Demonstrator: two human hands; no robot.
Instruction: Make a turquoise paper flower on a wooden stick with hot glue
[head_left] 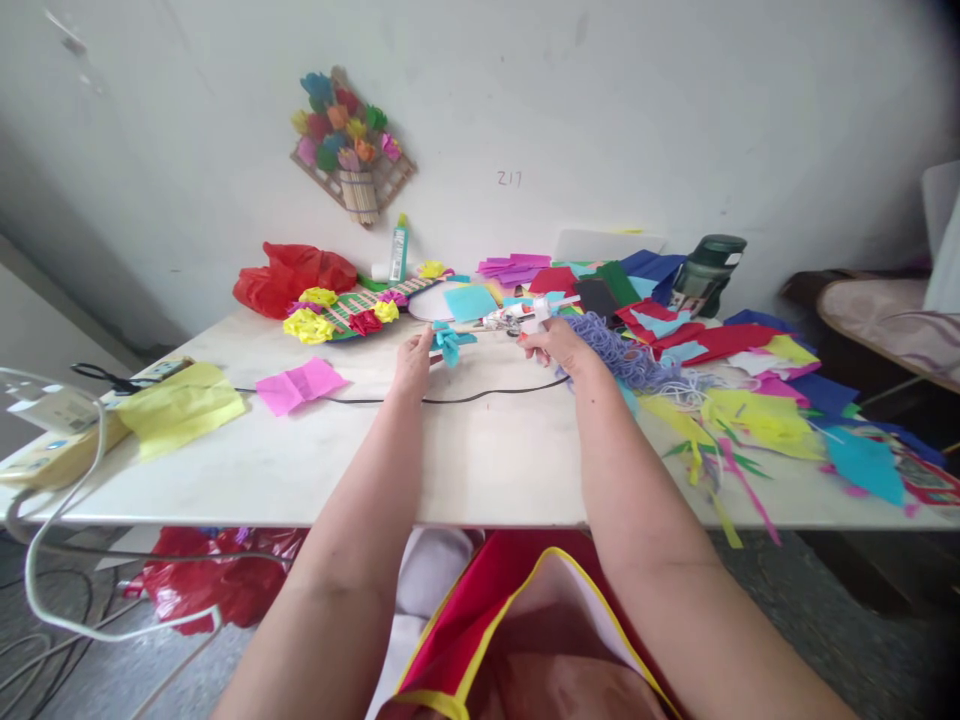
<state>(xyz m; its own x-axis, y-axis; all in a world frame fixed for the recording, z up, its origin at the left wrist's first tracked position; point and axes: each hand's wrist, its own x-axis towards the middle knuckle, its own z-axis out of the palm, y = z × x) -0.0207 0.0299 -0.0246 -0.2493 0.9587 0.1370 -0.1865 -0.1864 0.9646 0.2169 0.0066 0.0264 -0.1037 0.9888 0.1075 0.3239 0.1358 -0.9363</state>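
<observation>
Above the middle of the table, my left hand point(414, 362) is closed on a blue paper flower point(448, 343). My right hand point(559, 345) grips a white glue gun point(535, 318), its front pointing left toward the flower. A small space separates the gun from the flower. Behind both hands lie a light blue paper sheet point(470, 302) and part of a pale oval piece point(433, 303). At the right wrist is a tangle of purple yarn point(611, 352).
A decorated piece with crepe flowers point(337, 315) lies at left behind a pink paper point(301, 386). A black cord point(480, 396) crosses the table to a power strip point(52, 452). Coloured papers point(765, 420) and a dark bottle point(707, 275) occupy the right side.
</observation>
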